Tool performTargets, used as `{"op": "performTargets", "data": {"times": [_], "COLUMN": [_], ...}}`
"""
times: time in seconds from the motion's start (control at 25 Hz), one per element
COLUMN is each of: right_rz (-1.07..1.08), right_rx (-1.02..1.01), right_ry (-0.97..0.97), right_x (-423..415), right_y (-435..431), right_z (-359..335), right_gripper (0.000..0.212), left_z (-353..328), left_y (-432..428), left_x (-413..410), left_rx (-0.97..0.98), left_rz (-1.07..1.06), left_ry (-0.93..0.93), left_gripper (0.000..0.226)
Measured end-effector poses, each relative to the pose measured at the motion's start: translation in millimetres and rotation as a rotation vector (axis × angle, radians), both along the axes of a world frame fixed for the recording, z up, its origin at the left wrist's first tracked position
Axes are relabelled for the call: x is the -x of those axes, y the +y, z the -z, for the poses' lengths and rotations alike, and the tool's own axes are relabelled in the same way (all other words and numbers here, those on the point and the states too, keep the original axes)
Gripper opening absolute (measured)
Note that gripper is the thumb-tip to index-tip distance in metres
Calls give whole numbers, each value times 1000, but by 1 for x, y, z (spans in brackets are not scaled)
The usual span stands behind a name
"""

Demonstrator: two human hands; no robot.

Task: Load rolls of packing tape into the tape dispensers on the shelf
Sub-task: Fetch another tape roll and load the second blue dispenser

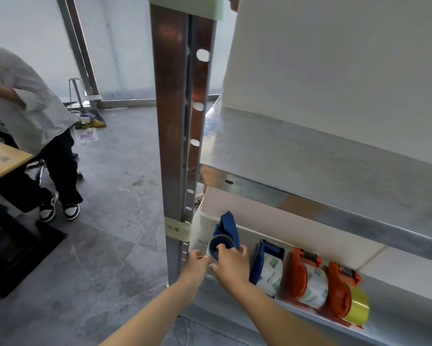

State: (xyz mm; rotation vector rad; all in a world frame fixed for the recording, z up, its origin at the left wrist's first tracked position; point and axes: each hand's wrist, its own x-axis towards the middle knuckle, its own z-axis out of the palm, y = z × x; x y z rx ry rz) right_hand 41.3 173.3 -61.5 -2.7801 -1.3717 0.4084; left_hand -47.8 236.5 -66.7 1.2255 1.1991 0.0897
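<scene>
Several tape dispensers stand in a row on the lower metal shelf. The leftmost blue dispenser has a clear tape roll around its hub. My left hand pinches the roll's left edge, and my right hand grips the roll and hub from the front. To the right stand a second blue dispenser with a printed clear roll, an orange dispenser with a clear roll, and another orange dispenser with a yellow roll.
A rusty upright shelf post stands just left of my hands. A white board leans on the upper shelf. At the left, another person sits by a wooden table. Clutter lies on the grey floor.
</scene>
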Motion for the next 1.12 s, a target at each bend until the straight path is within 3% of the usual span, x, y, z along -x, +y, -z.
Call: {"op": "performTargets", "data": {"times": [0.08,0.28,0.36,0.6,0.68,0.84,0.92,1.12], "right_rz": [84,496,618,840,818,763,728,550], "right_rx": [-50,-610,-693,-663,-664,-704,-726,-739], "right_ry": [49,746,856,771,708,764,768,619], "right_x": [0,-4,-6,-13,-16,-18,-18,-18], "right_y": [0,-17,-24,-39,-44,-51,-54,-79], "right_z": [8,-3,-12,-27,-32,-44,-52,-92], "right_gripper": [27,6,12,19,16,7,17,23], "left_z": [0,-11,-14,-7,1,3,-6,-43], "left_y": [0,-2,-5,-9,-8,-5,-3,-2], "left_x": [-1,-15,-23,-41,-39,-32,-30,-28], "left_rx": [3,-26,-19,26,18,-39,-133,-627], "left_rz": [16,1,24,27,78,85,105,382], "left_ry": [-24,-140,-170,-158,-88,-44,-53,-77], "left_gripper": [9,18,17,22,27,21,34,59]}}
